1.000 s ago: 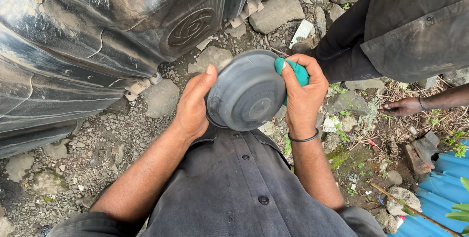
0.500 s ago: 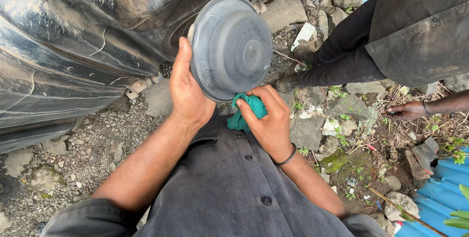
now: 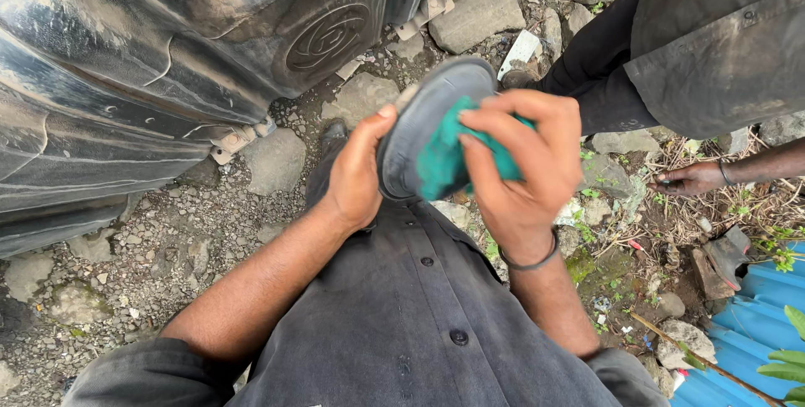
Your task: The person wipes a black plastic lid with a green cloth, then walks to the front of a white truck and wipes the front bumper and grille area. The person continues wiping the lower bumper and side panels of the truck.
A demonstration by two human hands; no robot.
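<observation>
My left hand [image 3: 356, 174] grips the rim of a round, dark grey bowl-shaped cap [image 3: 423, 114], held on edge in front of my chest with its hollow side turned toward my right. My right hand [image 3: 524, 164] presses a green cloth [image 3: 449, 155] into that hollow side, fingers curled over the cloth. A dark band sits on my right wrist. Most of the cap's inside is hidden by the cloth and my fingers.
A big black tyre [image 3: 159, 63] fills the upper left. Stones and gravel [image 3: 478, 9] cover the ground. Another person in dark clothes [image 3: 713, 38] crouches at upper right, one hand [image 3: 692, 179] on the ground. A blue corrugated sheet [image 3: 746, 331] lies at lower right.
The cap has been turned from its domed back facing me to edge-on. My right hand moved up from below the cap and now presses the cloth into its hollow side.
</observation>
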